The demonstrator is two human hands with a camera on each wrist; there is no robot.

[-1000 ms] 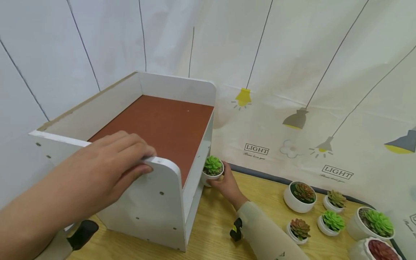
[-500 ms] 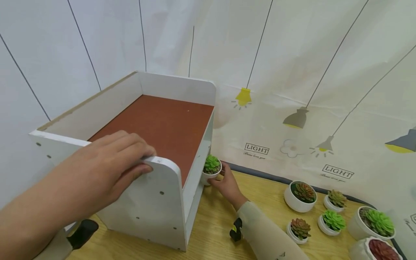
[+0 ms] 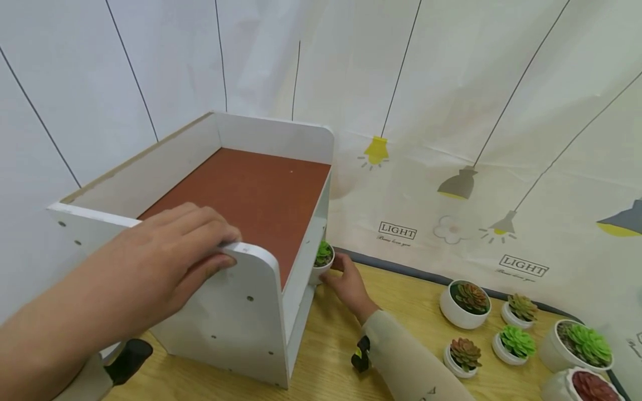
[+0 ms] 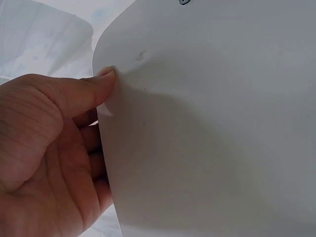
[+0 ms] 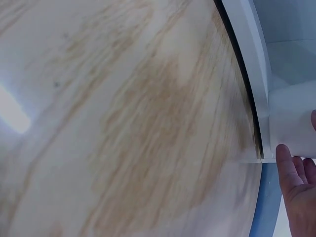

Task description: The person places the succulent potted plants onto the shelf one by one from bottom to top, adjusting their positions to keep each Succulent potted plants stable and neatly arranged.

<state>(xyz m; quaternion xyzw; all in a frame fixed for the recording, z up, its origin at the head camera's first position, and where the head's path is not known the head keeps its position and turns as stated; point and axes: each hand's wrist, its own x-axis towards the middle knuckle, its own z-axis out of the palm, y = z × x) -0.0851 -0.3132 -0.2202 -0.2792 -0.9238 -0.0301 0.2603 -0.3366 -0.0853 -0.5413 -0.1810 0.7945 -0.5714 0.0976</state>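
My left hand (image 3: 175, 250) grips the top edge of the near side panel of a white shelf unit (image 3: 220, 323) with a brown top board (image 3: 261, 195). In the left wrist view the thumb presses one face of the white panel (image 4: 197, 128), with the fingers behind its edge. My right hand (image 3: 352, 287) holds a green succulent in a white pot (image 3: 322, 267) at the far end of the unit's open side. The plant is partly hidden behind the unit. In the right wrist view the white pot (image 5: 292, 116) sits just inside the shelf's edge (image 5: 254, 54), thumb and fingers at its side.
Several potted succulents stand on the wooden table (image 3: 391, 328) to the right, among them a brownish one in a round bowl (image 3: 463, 314) and a red one (image 3: 589, 384). A white wall sheet (image 3: 476, 111) printed with lamps hangs behind the table.
My right hand has moved the potted succulent a little left, further into the shelf unit, so less of it shows. My left hand stays on the panel.
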